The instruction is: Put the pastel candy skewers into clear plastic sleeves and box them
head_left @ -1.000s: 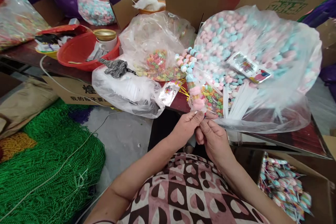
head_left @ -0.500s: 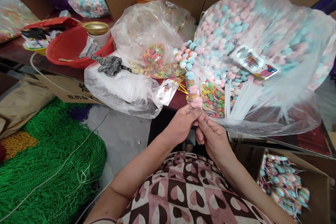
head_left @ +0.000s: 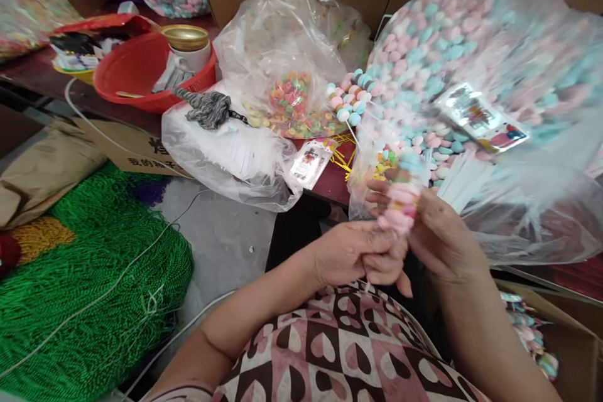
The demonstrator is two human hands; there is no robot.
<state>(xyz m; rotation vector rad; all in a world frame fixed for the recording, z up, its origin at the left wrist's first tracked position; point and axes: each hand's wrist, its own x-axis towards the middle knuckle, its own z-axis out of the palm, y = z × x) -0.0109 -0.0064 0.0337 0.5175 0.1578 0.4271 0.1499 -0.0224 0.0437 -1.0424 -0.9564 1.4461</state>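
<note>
A skewer of soft pink, blue and brown candies (head_left: 402, 201) stands roughly upright before me, blurred by motion. Its lower end is pinched in my left hand (head_left: 362, 254), fingers curled in. My right hand (head_left: 445, 239) wraps round the candies from the right, its fingertips showing behind them on the left; the smear hides the exact contact. Just beyond, more candy skewers (head_left: 351, 97) lie together against the large clear bag of pink, blue and white candies (head_left: 424, 44). White sticks (head_left: 464, 182) and a silver printed packet (head_left: 480, 116) rest on that bag.
A bag of coloured ring candies (head_left: 287, 44), a bag of white sticks (head_left: 235, 157), a printed packet (head_left: 311, 163) and yellow ties (head_left: 342, 157) share the table. A red basin (head_left: 132, 75) stands left. Below are green cords (head_left: 94, 276) and a carton of wrapped candies (head_left: 575, 345).
Both hands have shifted right with the candy skewer. My right hand has left the lower end and come up round the candies. The view has turned slightly.
</note>
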